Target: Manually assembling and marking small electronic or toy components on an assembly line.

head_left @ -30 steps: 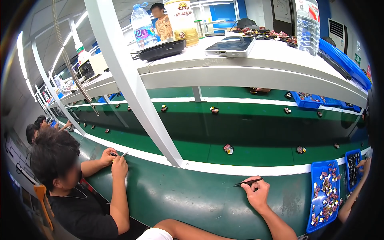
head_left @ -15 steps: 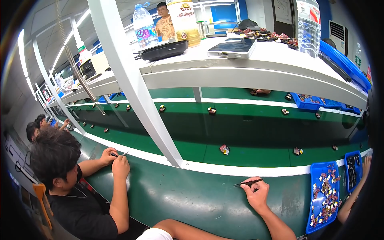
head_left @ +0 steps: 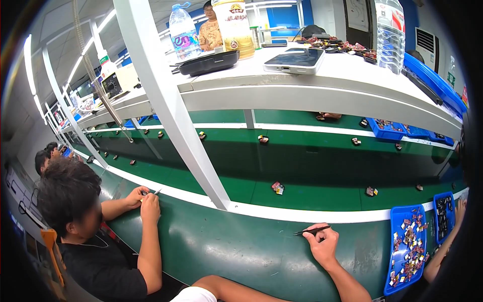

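Note:
My right hand (head_left: 323,246) rests over the green worktop (head_left: 226,246) and grips black tweezers (head_left: 317,230), their tips pointing left and slightly apart, with nothing visible between them. My left forearm (head_left: 236,289) crosses the lower edge below a white sleeve; the left hand itself is out of the picture. To the right of my right hand lies a blue tray (head_left: 390,272) full of small red, yellow and white parts. Beyond the white rail, small assemblies ride on the green conveyor belt, among them one red-and-white piece (head_left: 277,188) and a dark one (head_left: 371,191).
A co-worker in black (head_left: 100,267) sits at left, both hands on a small part and a tool. Another person's arm (head_left: 445,256) is at far right beside a second blue tray (head_left: 437,236). A slanted white post (head_left: 176,110) and a shelf (head_left: 312,95) with bottles and a phone stand ahead.
The pieces on the near side of the belt have shifted slightly left. My right hand and the tweezers have hardly moved. The co-worker's hands have moved a little.

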Demonstrator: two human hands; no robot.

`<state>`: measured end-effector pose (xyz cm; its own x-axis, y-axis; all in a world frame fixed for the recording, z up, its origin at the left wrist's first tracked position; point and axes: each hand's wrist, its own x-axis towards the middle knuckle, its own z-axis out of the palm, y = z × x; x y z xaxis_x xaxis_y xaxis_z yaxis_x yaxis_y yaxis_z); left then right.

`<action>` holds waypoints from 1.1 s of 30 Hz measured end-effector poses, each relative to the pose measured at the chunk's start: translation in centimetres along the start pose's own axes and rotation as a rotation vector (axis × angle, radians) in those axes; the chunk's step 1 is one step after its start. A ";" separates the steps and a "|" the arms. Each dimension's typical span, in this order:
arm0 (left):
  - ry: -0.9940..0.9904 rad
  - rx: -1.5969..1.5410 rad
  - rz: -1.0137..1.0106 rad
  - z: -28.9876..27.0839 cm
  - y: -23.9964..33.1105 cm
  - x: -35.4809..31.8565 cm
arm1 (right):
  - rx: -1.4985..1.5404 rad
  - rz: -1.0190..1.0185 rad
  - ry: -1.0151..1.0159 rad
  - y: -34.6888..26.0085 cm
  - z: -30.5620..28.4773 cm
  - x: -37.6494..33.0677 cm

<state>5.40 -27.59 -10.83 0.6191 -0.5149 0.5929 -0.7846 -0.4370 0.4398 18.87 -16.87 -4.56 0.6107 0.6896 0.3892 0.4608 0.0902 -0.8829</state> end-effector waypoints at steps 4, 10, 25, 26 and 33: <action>-0.033 -0.021 -0.021 -0.1 0.0 0.0 | 0.005 -0.004 0.005 -0.2 0.0 0.0; -0.046 -0.028 -0.019 -0.2 -0.1 0.2 | 0.012 0.000 0.006 -0.3 -0.1 0.1; 0.009 -0.044 -0.007 -0.3 0.1 0.2 | 0.006 0.003 0.009 -0.2 -0.1 0.1; 0.010 -0.045 -0.007 -0.2 0.0 0.1 | 0.005 0.004 0.008 -0.3 0.0 0.1; 0.011 -0.036 -0.009 0.2 -0.2 0.0 | 0.003 -0.011 0.007 0.2 -0.1 0.1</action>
<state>5.60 -27.66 -11.08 0.6261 -0.5029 0.5960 -0.7797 -0.4149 0.4690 19.06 -16.81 -4.65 0.6103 0.6831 0.4012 0.4657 0.1003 -0.8792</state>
